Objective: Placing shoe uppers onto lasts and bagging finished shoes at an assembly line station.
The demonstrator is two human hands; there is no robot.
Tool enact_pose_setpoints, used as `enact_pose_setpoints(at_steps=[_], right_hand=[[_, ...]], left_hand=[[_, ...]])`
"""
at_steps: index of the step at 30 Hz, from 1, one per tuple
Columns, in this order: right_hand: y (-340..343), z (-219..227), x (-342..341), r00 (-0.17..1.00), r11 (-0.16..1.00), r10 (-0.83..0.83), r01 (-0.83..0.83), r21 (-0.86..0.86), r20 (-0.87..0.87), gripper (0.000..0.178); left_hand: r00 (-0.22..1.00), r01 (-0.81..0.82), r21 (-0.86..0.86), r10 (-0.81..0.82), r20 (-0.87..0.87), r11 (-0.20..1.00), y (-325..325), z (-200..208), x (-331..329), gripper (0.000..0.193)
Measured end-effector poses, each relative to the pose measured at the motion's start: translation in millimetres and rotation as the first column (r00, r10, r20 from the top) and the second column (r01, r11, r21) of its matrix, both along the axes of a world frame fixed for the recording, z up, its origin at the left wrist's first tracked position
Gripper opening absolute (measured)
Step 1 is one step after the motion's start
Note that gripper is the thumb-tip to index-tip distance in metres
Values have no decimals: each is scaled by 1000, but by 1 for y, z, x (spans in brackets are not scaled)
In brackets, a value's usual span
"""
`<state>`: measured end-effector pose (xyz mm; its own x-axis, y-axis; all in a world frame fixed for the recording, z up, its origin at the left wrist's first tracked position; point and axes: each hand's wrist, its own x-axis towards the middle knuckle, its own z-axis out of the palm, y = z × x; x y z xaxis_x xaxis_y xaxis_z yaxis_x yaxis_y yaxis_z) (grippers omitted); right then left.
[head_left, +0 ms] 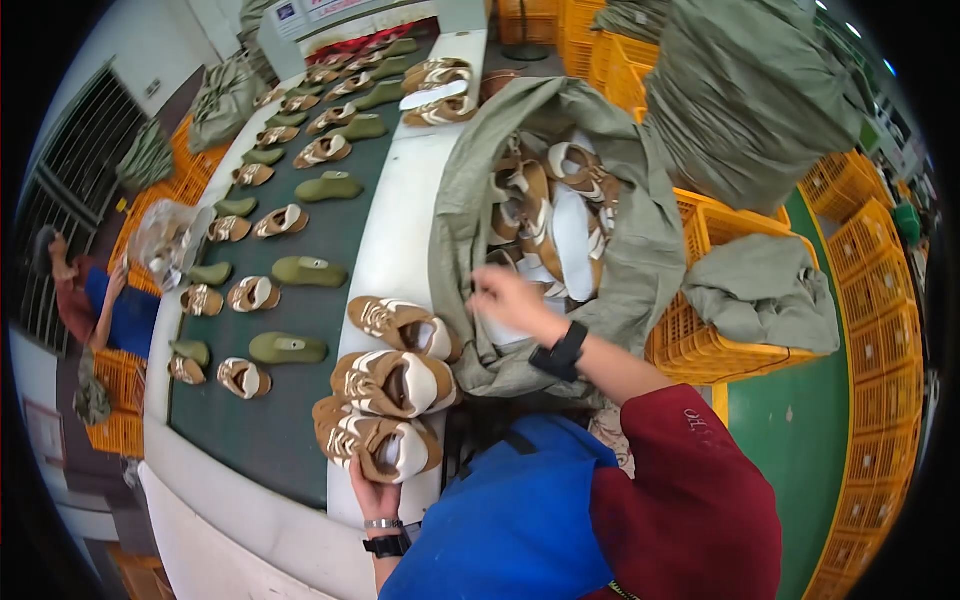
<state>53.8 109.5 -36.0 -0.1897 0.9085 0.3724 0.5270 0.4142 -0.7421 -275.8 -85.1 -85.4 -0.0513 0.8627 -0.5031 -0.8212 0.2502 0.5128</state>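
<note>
My left hand point(374, 494) grips the heel end of a tan sneaker point(385, 446) with white trim, the nearest of three on the white ledge of the conveyor. Just beyond it rest a second sneaker point(392, 384) and a third sneaker point(402, 328). My right hand point(508, 300) hovers over the left side of a grey-green sack point(640, 290), fingers loosely bent and apart, with nothing visible in them. Inside the sack lie several tan and white sneakers point(538, 215) and a white insole point(572, 240).
Rows of sneakers and green shoe lasts point(288, 348) cover the dark conveyor belt point(270, 440). More sneakers point(440, 90) sit at the ledge's far end. Orange crates point(690, 345) and a bulging sack point(755, 110) stand on the right. Across the belt, another person point(125, 310) handles a clear plastic bag point(170, 240).
</note>
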Motion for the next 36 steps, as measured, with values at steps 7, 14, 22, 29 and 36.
enact_pose_setpoints(at_steps=[7,14,22,29,36], right_hand=[[4,-118,173,653,466,-622,752,-467,432,82],[-7,-72,148,418,741,-667,289,-606,-617,58],[-43,70,24,982,950,-145,172,259,-121,66],[20,32,-84,732,919,-118,-176,353,671,41],[57,-35,-93,768,990,-42,-55,132,639,40]], left_hand=[[945,-230,90,244,-217,969,-23,42,-34,43],[872,-246,231,319,-372,941,-32,85,-31,39],[854,-349,351,449,-263,869,-17,100,-28,35],[836,-394,314,479,-268,864,-55,93,-42,35],[841,-409,205,455,-293,889,-76,81,-34,43]])
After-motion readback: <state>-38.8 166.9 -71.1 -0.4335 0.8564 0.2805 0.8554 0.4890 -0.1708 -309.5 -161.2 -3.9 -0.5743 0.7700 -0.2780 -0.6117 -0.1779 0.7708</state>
